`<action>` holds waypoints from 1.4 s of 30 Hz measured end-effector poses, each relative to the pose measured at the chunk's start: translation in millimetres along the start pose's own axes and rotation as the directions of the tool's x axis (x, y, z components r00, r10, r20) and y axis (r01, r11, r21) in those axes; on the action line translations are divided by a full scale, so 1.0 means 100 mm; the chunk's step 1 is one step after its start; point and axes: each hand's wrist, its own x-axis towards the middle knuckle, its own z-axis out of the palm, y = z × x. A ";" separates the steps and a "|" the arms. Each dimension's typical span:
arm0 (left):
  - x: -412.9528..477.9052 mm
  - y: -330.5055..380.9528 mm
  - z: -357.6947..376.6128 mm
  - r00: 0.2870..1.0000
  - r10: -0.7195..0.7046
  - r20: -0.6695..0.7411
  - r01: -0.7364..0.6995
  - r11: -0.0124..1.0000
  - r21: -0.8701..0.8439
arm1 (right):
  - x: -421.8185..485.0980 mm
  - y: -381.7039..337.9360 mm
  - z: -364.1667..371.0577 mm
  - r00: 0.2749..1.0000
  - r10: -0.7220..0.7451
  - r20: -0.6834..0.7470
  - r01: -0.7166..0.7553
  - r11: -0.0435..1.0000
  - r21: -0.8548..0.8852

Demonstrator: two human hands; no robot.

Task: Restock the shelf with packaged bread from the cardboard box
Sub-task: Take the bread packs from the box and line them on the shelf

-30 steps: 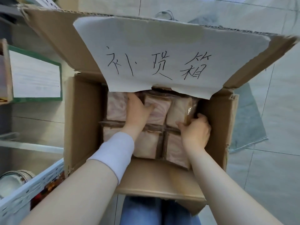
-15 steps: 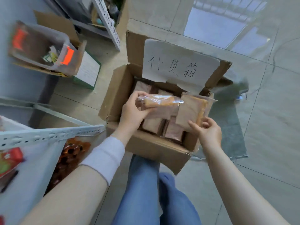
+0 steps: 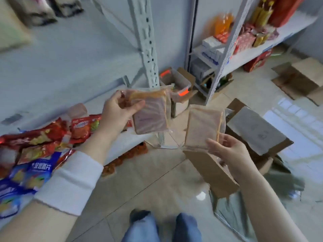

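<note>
Two bread packs (image 3: 150,117), each between curled fingers (image 3: 138,106)

Snack packs (image 3: 40,149) on shelf (image 3: 70,70) left; cardboard box (image 3: 244,137) on floor right.

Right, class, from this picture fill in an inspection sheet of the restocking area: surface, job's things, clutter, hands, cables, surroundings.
Surface: white shelf, snack packets lying on it.
Job's things: left bread pack and right bread pack, both held in the air; open cardboard box on the floor.
Clutter: clear tub by the shelf post; flattened cartons on the floor.
Hands: left hand grips the left bread pack; right hand holds the right bread pack's lower edge.
Cables: nothing seen.
Surroundings: tiled floor; second rack, stocked, behind.
</note>
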 end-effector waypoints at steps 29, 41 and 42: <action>2.08 -1.10 -6.97 0.622 0.025 -0.783 0.033 0.998 0.058 | 0.74 -2.41 8.30 0.844 -0.454 0.286 0.454 0.888 0.069; 2.97 -1.45 -7.20 0.528 0.124 -0.840 -0.015 0.990 0.137 | 1.35 -2.55 9.14 0.792 -0.606 0.076 0.606 0.765 -0.216; 2.98 -1.47 -7.20 0.526 0.124 -0.841 -0.008 0.990 0.141 | 1.36 -2.55 9.17 0.788 -0.613 0.056 0.605 0.753 -0.261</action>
